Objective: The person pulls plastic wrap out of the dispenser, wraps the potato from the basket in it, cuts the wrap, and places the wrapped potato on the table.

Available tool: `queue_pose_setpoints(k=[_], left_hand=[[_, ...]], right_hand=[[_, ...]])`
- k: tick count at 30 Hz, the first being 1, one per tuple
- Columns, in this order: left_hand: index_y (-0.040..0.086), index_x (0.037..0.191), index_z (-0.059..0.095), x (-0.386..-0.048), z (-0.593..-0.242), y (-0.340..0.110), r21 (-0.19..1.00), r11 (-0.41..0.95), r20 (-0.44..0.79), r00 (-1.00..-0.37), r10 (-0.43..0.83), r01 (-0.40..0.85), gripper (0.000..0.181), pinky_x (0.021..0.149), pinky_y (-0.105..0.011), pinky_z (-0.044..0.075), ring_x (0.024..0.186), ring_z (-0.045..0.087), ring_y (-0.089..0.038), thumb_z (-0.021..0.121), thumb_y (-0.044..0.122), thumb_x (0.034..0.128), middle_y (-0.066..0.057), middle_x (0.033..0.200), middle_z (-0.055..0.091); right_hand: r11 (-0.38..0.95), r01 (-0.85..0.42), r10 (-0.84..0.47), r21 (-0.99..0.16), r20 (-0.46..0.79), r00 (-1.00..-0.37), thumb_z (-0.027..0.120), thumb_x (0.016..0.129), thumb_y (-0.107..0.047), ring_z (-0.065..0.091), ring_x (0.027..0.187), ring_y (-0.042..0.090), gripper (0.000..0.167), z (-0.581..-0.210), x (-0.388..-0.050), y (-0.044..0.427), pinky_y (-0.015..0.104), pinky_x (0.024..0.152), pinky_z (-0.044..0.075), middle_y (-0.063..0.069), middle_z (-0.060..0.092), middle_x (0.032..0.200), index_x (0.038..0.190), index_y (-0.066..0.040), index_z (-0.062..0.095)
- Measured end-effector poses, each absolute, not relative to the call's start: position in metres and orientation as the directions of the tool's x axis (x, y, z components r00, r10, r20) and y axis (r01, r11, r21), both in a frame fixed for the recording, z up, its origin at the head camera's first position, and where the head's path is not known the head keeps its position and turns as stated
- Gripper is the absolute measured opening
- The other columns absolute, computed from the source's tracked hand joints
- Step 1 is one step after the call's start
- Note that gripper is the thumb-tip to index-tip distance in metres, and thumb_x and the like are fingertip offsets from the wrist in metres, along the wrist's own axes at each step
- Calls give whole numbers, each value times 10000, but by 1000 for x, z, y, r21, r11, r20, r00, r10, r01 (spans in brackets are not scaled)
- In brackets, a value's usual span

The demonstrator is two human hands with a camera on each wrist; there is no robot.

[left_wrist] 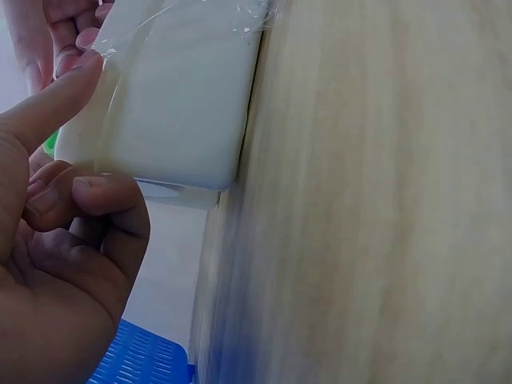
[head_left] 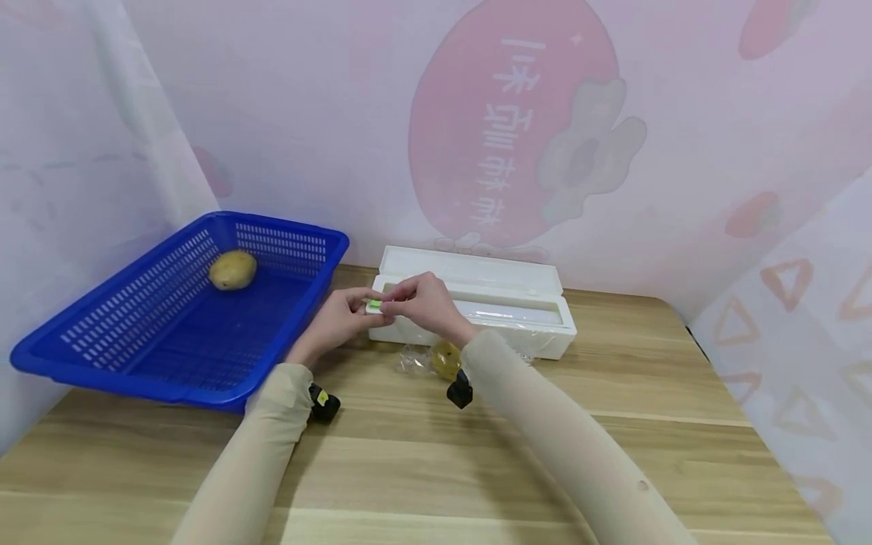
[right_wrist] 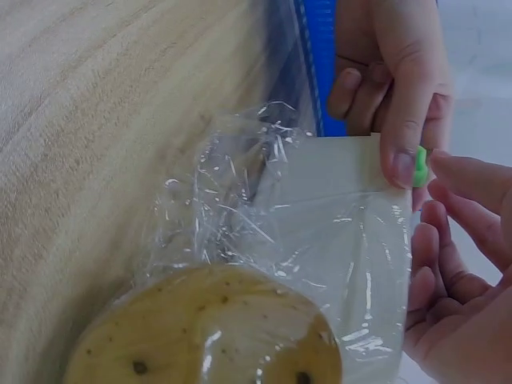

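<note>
At mid-frame, I have the left hand (head_left: pixel 341 318) pinching the white box (head_left: pixel 538 341) at one end; whether the right hand (head_left: pixel 429 306) grips the green tab (right_wrist: pixel 421 168), I can't tell. Below, one covered potato (head_left: pixel 446 359), its film (right_wrist: pixel 212 184) seemingly uncut; upper left, a bare potato (head_left: pixel 233 270) waits in the basket (head_left: pixel 146 387).

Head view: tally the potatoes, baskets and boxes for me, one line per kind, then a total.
Baskets: 1, the blue basket
Boxes: 1, the white box, lid open
Potatoes: 2, the bare potato inside the basket and the film-covered potato in front of the box
Total: 4
</note>
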State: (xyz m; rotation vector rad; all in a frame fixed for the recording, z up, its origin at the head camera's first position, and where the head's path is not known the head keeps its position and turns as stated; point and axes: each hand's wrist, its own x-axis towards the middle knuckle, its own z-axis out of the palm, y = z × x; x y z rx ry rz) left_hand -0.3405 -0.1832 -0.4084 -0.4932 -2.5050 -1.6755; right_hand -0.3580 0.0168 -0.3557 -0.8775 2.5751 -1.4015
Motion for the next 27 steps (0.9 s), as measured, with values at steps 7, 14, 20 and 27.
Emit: queue_pose_setpoints(k=[7,14,20,27], left_hand=[[177,1154,710,-341,-411,-182,887,349,242,-948,206,302,375,383,-245,267,439,369,-133,829,288,816,-44,575,447],[178,1134,707,-341,-410,-183,865,392,245,-946,210,311,366,388,-246,260,449,375,-131,830,306,813,-40,571,445],[170,1142,715,-341,-408,-182,857,414,238,-949,208,306,379,391,-240,251,453,371,-125,834,305,808,-36,572,444],[131,1176,718,-340,-406,-181,811,503,241,-953,181,301,460,415,-243,255,485,359,-132,836,360,795,-11,576,419]], right_hand=[[417,-460,-511,-784,217,-832,796,847,-160,562,694,138,132,-359,-361,10,245,572,432,-37,702,782,947,-75,791],[395,-439,-494,-807,216,-842,795,847,-134,536,660,108,95,-362,-363,4,219,554,413,-24,709,783,900,-56,790],[429,-393,-467,-813,173,-867,801,842,-129,493,624,112,72,-362,-364,7,220,519,387,-8,690,753,876,-67,790],[492,-369,-440,-788,141,-887,812,827,-129,462,589,95,84,-362,-365,10,214,493,369,1,671,734,880,-69,788]])
